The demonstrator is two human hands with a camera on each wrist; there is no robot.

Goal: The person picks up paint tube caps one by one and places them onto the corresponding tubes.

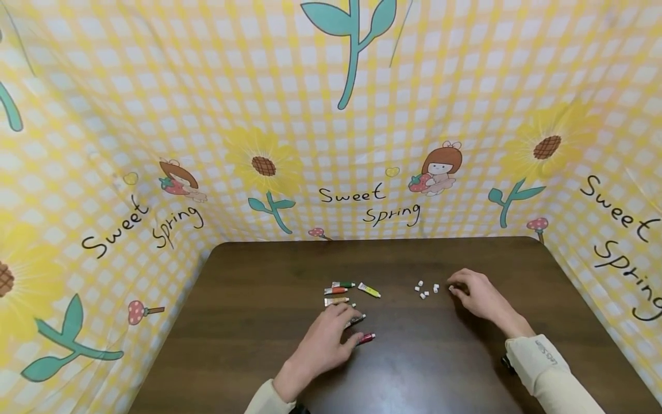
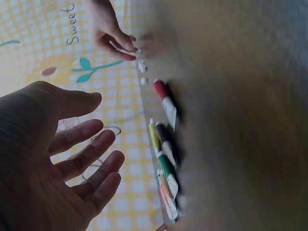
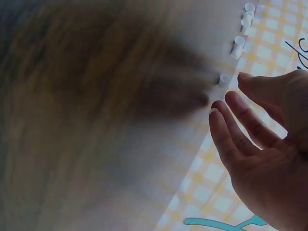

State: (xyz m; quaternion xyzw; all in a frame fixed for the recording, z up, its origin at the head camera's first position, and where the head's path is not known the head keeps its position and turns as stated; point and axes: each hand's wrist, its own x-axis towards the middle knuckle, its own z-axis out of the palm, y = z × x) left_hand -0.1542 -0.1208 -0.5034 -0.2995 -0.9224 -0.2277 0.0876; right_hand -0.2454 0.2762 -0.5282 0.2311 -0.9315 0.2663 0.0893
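My left hand [image 1: 323,341] hovers over several small paint tubes, its fingers loosely bent and holding nothing in the left wrist view. A dark red tube [image 1: 366,338] and a black tube [image 1: 355,320] show partly beneath it. Beyond its fingertips lie a tan tube [image 1: 336,301], an orange-red tube [image 1: 336,291] and a green tube [image 1: 343,284]; a yellow tube [image 1: 369,290] sits apart to their right. My right hand [image 1: 481,296] is at a small white cap [image 3: 223,80], thumb and fingers parted around it. The cap appears to stand on the table, without a visible grip.
Several more white caps [image 1: 420,283] lie in a loose group left of my right hand. Everything rests on a dark brown wooden table [image 1: 258,339]. A yellow checked cloth [image 1: 331,144] rises along the table's back and sides.
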